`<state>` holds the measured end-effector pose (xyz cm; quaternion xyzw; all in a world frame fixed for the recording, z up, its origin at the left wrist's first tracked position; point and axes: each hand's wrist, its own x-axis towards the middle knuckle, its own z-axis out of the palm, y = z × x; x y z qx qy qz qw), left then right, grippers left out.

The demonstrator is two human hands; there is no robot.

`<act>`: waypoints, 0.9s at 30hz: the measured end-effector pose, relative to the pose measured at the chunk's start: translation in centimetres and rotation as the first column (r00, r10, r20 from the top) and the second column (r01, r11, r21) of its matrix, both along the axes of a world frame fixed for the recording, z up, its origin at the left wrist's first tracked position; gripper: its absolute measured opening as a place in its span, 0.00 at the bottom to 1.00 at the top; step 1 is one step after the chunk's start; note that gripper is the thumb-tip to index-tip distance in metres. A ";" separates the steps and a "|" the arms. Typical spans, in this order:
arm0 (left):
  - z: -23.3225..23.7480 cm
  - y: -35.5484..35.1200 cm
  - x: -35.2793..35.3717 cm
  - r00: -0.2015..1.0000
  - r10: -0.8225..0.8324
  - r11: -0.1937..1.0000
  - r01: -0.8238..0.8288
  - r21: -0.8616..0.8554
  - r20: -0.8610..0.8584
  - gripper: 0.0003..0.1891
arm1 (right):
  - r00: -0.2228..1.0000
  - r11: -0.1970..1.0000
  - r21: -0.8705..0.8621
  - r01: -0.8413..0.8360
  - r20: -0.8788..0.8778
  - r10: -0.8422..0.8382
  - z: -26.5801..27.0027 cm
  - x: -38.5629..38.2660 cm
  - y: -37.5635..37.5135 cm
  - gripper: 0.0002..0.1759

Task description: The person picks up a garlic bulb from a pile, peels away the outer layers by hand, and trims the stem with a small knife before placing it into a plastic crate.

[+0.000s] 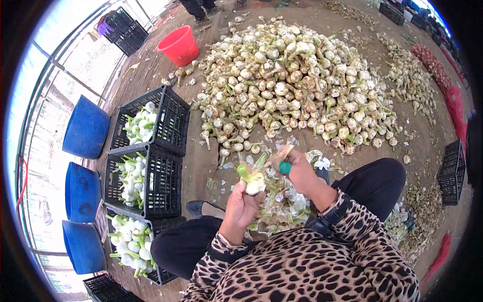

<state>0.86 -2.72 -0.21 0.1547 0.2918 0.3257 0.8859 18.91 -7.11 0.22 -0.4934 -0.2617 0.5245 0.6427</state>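
Observation:
A fresh garlic bulb (256, 184) with a short green stem stub sits in my left hand (240, 206), fingers closed around its base. Just to the right, my right hand (306, 177) pinches a strip of dry garlic skin (279, 156). Something green (285, 167), like a finger cover, is on a digit of that hand. Below both hands lies a heap of peeled garlic skins (282, 204) between my legs. A large pile of unpeeled garlic (297, 85) spreads out in front of me.
On my left stand black crates (168, 118) holding cleaned garlic, with blue tubs (85, 126) beyond them. A red bucket (179, 46) is at the upper left. Another black crate (451, 173) and red mesh sacks (455, 113) lie at the far right. A person's legs (197, 7) show at the top.

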 end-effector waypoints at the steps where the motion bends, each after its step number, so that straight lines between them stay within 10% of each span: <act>1: 0.0 -0.1 -0.1 1.000 -0.025 1.000 0.024 0.020 0.017 0.21 | 0.992 0.996 -0.083 0.046 -0.112 -0.055 0.2 0.3 0.2 0.07; 5: 0.0 0.4 -0.5 0.999 -0.045 0.999 0.044 0.032 0.026 0.21 | 0.956 0.982 -0.014 0.188 0.233 -0.179 -0.8 2.0 0.7 0.08; 9: 0.1 0.5 0.0 0.996 -0.010 0.997 0.016 0.074 -0.086 0.20 | 0.793 0.994 0.012 -0.108 0.605 0.079 1.5 -0.5 -0.2 0.14; 17: 0.2 0.0 0.1 0.997 -0.021 0.999 0.024 0.044 -0.073 0.20 | 0.679 0.956 0.282 -0.080 0.718 -0.155 1.4 -2.6 0.6 0.13; 20: 0.4 -0.3 0.1 0.999 -0.051 0.999 0.051 0.015 0.004 0.20 | 0.772 0.983 0.165 -0.074 0.634 -0.048 2.2 -2.3 0.5 0.12; 24: 0.1 0.0 -0.5 0.990 -0.094 0.995 0.091 0.032 0.109 0.21 | 0.595 0.983 0.054 0.176 0.790 -0.150 -0.6 -0.5 1.1 0.14; 27: 0.4 0.5 -0.3 0.992 -0.021 1.000 0.021 -0.004 0.123 0.19 | 0.283 0.915 -0.403 -0.023 0.875 0.393 0.7 0.6 0.0 0.17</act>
